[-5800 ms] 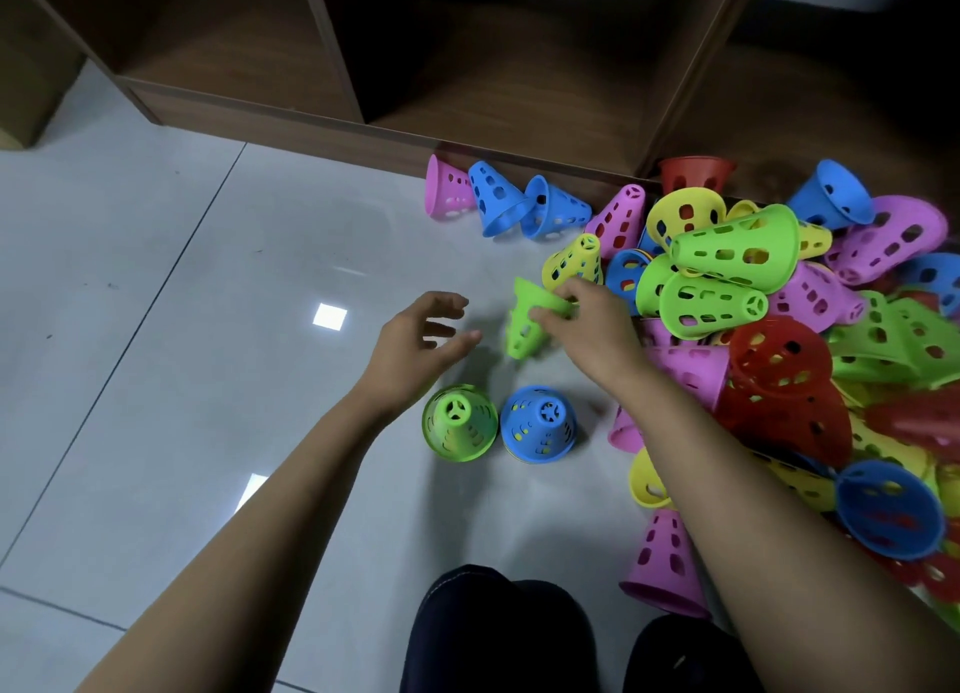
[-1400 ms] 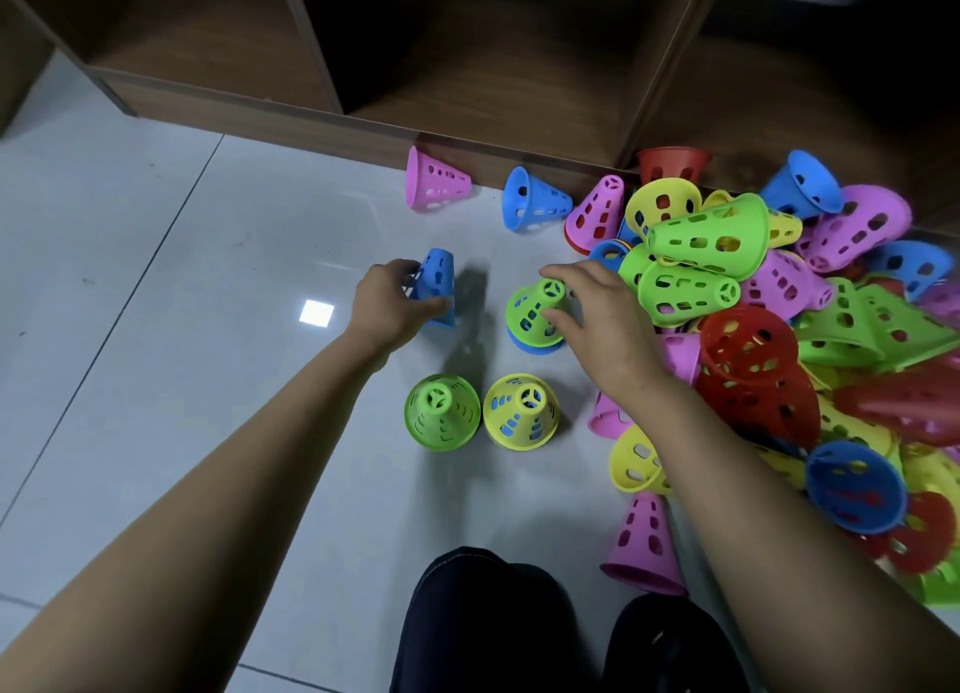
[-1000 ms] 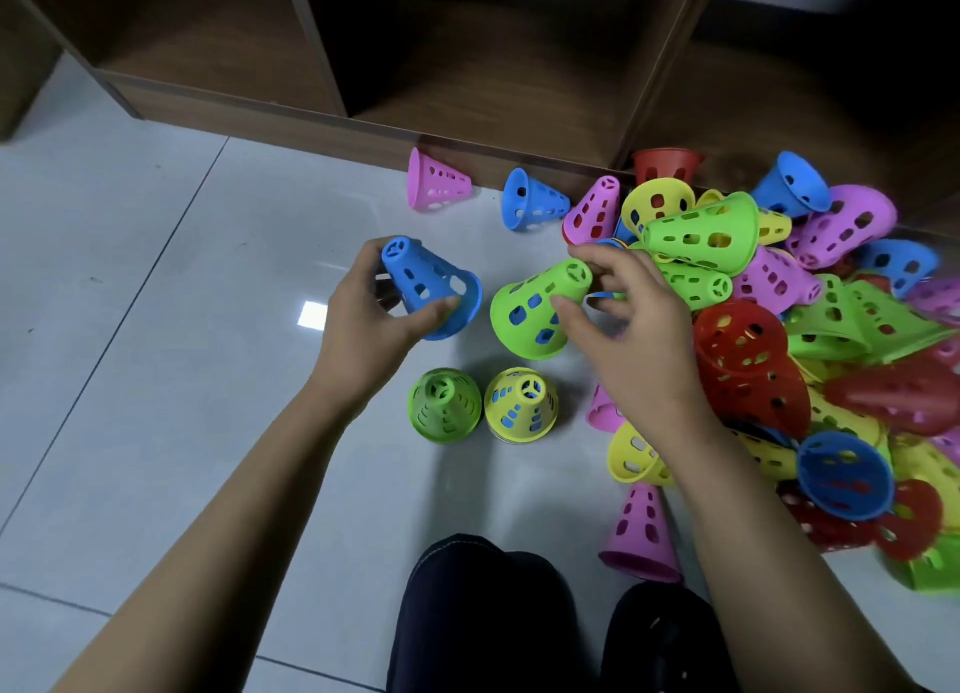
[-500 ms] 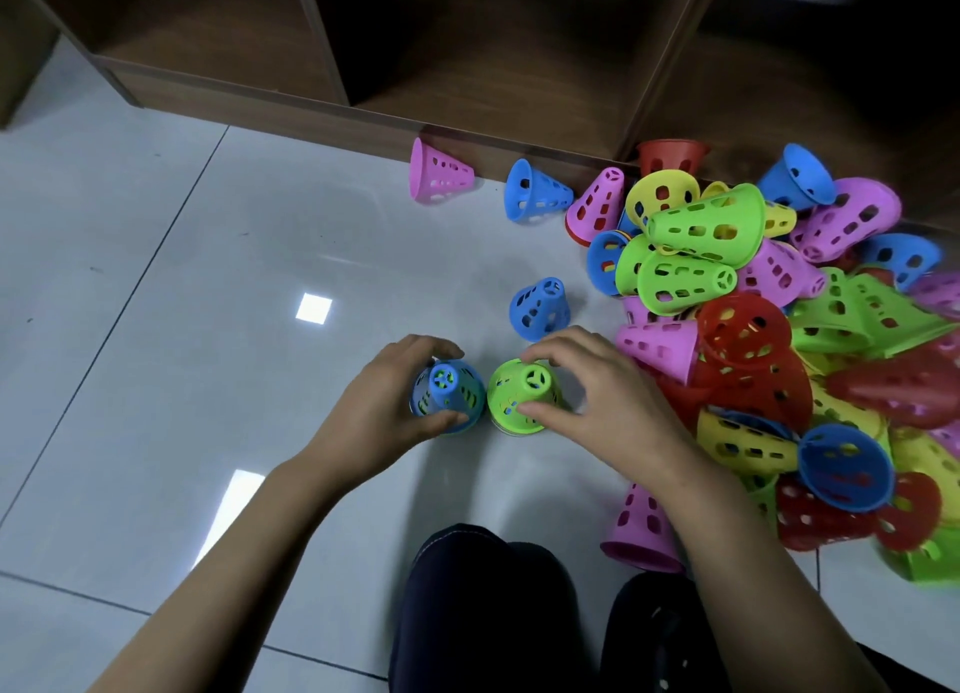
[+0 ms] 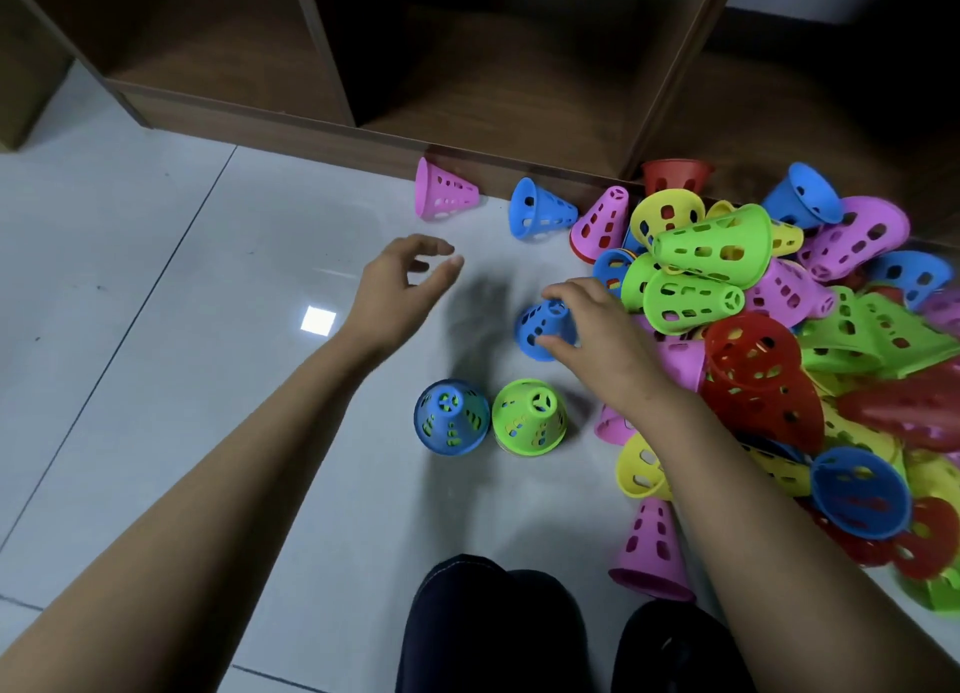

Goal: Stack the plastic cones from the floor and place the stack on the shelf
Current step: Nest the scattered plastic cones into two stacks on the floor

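Two short stacks stand upright on the grey floor tiles: one topped by a blue cone (image 5: pixel 451 418) with green showing through its holes, and beside it one topped by a green cone (image 5: pixel 530 418). Behind them my right hand (image 5: pixel 597 334) grips a loose blue cone (image 5: pixel 540 328) between thumb and fingers. My left hand (image 5: pixel 400 289) hovers to the left of it, fingers loosely curved, holding nothing. A big pile of perforated cones (image 5: pixel 769 328) in green, pink, red, yellow and blue fills the right side.
A brown wooden shelf (image 5: pixel 395 136) with open compartments runs along the back. A pink cone (image 5: pixel 444 196) and a blue cone (image 5: pixel 540 214) lie against its base. Another pink cone (image 5: pixel 654 552) stands near my dark-clad knees (image 5: pixel 498 625).
Both hands have let go of the two stacks and moved away from me. My right hand has taken hold of the loose blue cone; my left hand is free.
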